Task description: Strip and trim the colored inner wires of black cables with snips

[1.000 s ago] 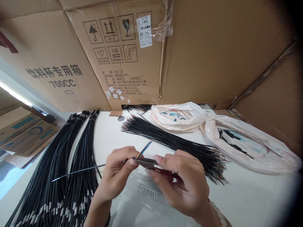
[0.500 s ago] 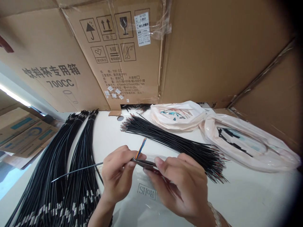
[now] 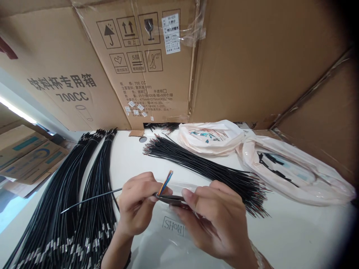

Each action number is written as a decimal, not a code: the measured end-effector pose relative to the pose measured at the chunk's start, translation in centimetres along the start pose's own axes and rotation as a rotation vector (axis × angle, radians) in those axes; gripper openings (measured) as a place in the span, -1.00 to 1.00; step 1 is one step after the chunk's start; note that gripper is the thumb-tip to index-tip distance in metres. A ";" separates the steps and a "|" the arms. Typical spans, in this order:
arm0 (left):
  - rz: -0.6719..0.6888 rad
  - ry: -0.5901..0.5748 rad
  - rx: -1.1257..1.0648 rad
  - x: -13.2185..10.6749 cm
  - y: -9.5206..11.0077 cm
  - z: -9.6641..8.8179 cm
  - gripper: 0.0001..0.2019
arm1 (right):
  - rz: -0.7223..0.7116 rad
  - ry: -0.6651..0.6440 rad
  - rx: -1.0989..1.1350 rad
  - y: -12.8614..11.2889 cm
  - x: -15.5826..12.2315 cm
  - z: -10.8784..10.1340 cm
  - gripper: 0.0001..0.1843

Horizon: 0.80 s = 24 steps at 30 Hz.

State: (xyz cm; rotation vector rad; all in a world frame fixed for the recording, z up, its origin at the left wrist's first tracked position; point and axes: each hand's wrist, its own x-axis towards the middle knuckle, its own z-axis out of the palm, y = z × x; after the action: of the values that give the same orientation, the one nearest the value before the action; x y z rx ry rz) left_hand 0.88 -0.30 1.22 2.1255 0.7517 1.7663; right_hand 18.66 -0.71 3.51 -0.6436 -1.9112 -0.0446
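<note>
My left hand (image 3: 140, 203) is closed around a thin black cable (image 3: 92, 200), whose tail sticks out to the left over the cable bundles. At the thumb and fingertips of that hand, a small fan of coloured inner wires (image 3: 166, 182), orange, yellow and blue, points up from the cable's end. A dark flat piece (image 3: 171, 200) spans from there to my right hand (image 3: 215, 216), pinched between its thumb and fingers. Whether it is a tool or a strip of cable covering I cannot tell. Both hands are above a clear plastic bag (image 3: 157, 239) marked RoHS.
Black cable bundles (image 3: 75, 179) lie at the left. Another bundle with stripped ends (image 3: 202, 164) lies behind my hands. Two pale plastic-lined containers (image 3: 182, 140) hold scraps at the back right. Large cardboard boxes (image 3: 238, 67) wall off the back.
The coloured wires and the left hand have shifted slightly down and to the left. The dark piece now lies more level. Both hands keep their grip.
</note>
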 end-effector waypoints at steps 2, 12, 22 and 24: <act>0.003 -0.012 -0.017 0.0 -0.1 0.0 -0.81 | 0.003 -0.006 0.008 0.0 0.1 -0.2 -0.91; 0.017 -0.038 -0.024 0.1 0.1 -0.1 -0.82 | 0.014 -0.030 0.032 0.0 0.1 -0.3 -0.95; 0.041 -0.032 0.011 0.3 0.0 -0.1 -0.81 | 0.007 -0.024 0.028 0.2 0.2 -0.3 -0.93; 0.042 -0.032 0.013 0.2 -0.1 -0.1 -0.82 | 0.007 -0.014 0.033 0.2 0.3 -0.2 -0.93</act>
State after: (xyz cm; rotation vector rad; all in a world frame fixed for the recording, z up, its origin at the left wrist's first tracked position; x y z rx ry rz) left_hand 0.76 -0.11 1.40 2.1877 0.7169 1.7487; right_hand 18.85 -0.48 3.77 -0.6299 -1.9199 -0.0045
